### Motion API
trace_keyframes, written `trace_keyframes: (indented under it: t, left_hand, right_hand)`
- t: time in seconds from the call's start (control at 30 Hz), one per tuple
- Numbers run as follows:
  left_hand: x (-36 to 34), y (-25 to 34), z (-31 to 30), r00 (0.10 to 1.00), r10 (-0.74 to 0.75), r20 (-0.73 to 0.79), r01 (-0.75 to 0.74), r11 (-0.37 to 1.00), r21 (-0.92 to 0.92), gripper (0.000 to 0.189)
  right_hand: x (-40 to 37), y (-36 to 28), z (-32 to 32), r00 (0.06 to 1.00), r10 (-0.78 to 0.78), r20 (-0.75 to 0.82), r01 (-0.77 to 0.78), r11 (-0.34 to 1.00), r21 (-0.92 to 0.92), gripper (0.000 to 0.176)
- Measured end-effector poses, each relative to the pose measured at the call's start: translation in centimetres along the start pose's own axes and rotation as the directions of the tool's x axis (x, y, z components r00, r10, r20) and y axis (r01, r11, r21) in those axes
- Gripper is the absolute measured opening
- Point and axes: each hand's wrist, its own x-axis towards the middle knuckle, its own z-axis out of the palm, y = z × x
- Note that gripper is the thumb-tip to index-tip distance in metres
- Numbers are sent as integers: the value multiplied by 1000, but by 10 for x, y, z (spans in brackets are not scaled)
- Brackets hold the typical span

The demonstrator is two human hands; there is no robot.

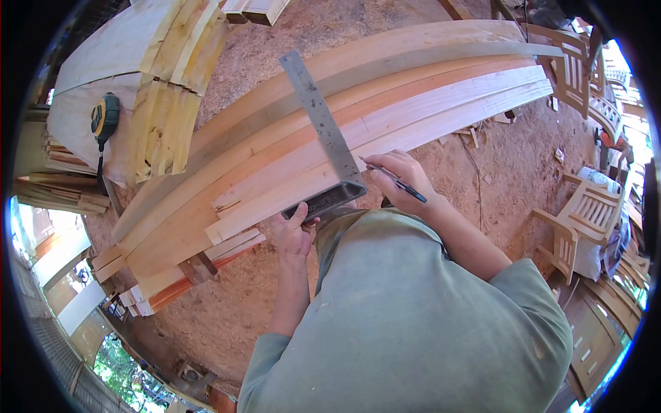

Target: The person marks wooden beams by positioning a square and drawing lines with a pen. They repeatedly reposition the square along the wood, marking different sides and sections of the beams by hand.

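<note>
My left hand [296, 230] is closed around the dark stock of a try square [318, 117], thumb on top. The stock lies along the near edge of the boards, and the steel blade reaches away across them. My right hand [403, 175] grips a dark pen [407, 189], its tip close beside the blade near the stock. Under the square lie several long planks [385, 127], side by side, pale at the near edge and browner farther back. A long grey straight strip [372, 72] rests on the far planks.
A tape measure [105, 117] sits on a stack of thick boards [162, 103] at the left. Wooden chairs [575, 220] stand to the right. Short offcuts [234, 248] lie below the planks' left end. Sawdust covers the ground [441, 186].
</note>
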Motion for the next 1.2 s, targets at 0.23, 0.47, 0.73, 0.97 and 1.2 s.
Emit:
trace_keyframes:
  t: [0.23, 0.47, 0.73, 0.97, 1.2]
  left_hand:
    - [-1, -1, 1, 1000, 10, 6, -10, 1000, 8, 42]
    - [-1, 0, 3, 1000, 3, 1, -3, 1000, 5, 43]
    - [1, -2, -1, 1000, 7, 7, -7, 1000, 9, 43]
    - [0, -1, 1, 1000, 17, 5, -17, 1000, 7, 45]
    - [0, -1, 1, 1000, 25, -7, -25, 1000, 6, 43]
  right_hand:
    - [2, -4, 6, 996, 79, 49, -77, 996, -39, 26]
    - [2, 4, 13, 1000, -27, 14, 27, 998, -55, 19]
    - [3, 5, 15, 999, -54, -1, 53, 996, -71, 18]
    - [3, 8, 15, 997, -51, 50, 55, 996, -71, 15]
    - [4, 7, 12, 991, -35, 126, 51, 991, -125, 12]
